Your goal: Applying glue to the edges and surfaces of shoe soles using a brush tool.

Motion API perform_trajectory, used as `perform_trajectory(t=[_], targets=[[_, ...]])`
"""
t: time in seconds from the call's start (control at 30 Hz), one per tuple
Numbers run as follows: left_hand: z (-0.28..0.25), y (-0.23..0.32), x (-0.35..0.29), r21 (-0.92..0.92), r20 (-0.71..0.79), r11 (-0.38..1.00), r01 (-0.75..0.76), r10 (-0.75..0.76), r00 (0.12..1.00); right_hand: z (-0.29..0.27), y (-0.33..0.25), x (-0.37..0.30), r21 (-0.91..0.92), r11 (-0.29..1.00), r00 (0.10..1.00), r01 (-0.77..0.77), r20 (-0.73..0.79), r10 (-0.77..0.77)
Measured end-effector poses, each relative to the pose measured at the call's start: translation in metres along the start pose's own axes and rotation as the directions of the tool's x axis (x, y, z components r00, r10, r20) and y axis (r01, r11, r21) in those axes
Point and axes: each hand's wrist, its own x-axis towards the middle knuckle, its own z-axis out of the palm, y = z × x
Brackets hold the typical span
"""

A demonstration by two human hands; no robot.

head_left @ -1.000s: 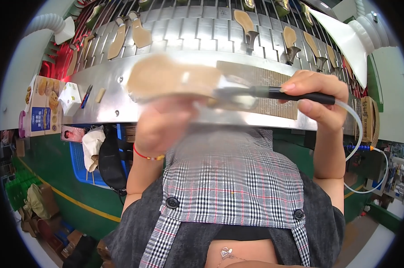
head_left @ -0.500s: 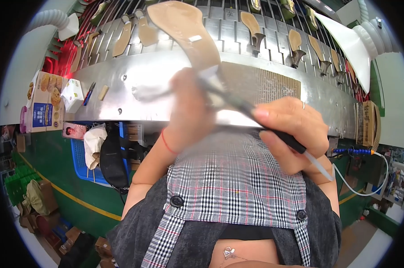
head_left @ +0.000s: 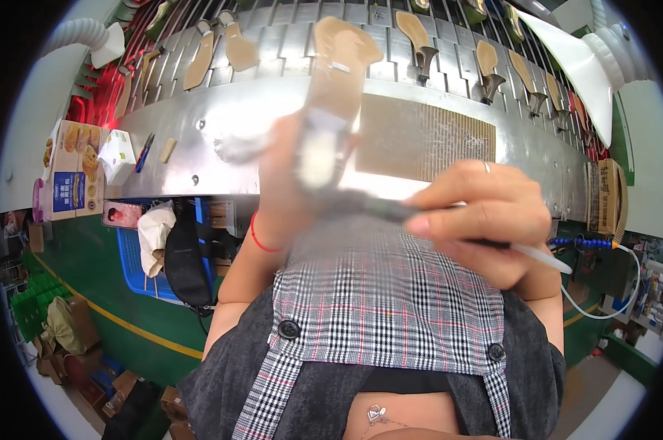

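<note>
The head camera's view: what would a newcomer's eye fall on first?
Probably the tan shoe sole in the blurred left hand, upper middle, and the black tool in the right hand, right of centre. Beyond them, more soles line metal slats along the top, and a white hood stands out at upper right.

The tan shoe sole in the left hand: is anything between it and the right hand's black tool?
Nothing visible: the right hand holds the black tool close to the near end of the tan shoe sole, which the left hand grips. Blur hides any contact.
</note>
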Motion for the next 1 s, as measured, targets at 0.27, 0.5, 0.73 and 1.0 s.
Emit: perform_trajectory(t=[0.27,0.5,0.73,1.0], targets=[[-0.008,0.007,0.0,-0.223,0.136,0.957,0.185,-0.158,0.978,-0.017,-0.009,0.001,-0.056,0.998,0.997,-0.008,0.072,0.012],[-0.017,-0.027,-0.035,-0.409,0.144,0.857,0.315,-0.28,0.949,-0.015,-0.013,0.002,-0.24,0.97,1.0,0.029,0.0,-0.029],[-0.021,-0.022,-0.03,-0.57,0.158,0.762,0.307,-0.265,0.951,-0.008,-0.015,-0.005,-0.287,0.956,0.998,0.054,-0.001,-0.057],[-0.03,-0.038,-0.032,-0.725,0.319,0.553,0.411,-0.26,0.911,0.001,-0.013,-0.012,-0.303,0.946,0.989,0.115,-0.059,-0.139]])
